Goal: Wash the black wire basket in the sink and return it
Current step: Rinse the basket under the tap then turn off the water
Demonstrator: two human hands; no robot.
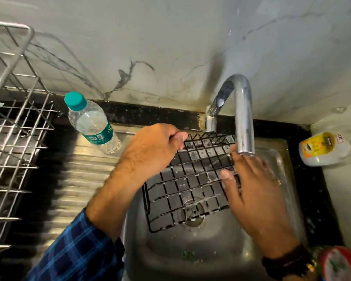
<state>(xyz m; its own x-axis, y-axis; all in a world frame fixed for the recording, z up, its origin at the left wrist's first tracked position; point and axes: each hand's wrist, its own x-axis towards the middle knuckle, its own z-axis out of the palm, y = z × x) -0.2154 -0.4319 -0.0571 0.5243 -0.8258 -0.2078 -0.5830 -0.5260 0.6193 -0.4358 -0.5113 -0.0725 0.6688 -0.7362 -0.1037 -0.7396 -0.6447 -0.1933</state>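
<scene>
Gripping black wire basket (pixel 190 179) by far rim with left hand (pixel 156 147), propping it tilted in steel sink (pixel 211 250) under faucet spout (pixel 244 118); pressing mesh with right hand (pixel 251 189), fingers straight, likely scrubbing.

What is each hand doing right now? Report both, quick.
Left hand: closed, gripping the top edge of the black wire basket.
Right hand: open, fingers flat against the basket's grid.
</scene>
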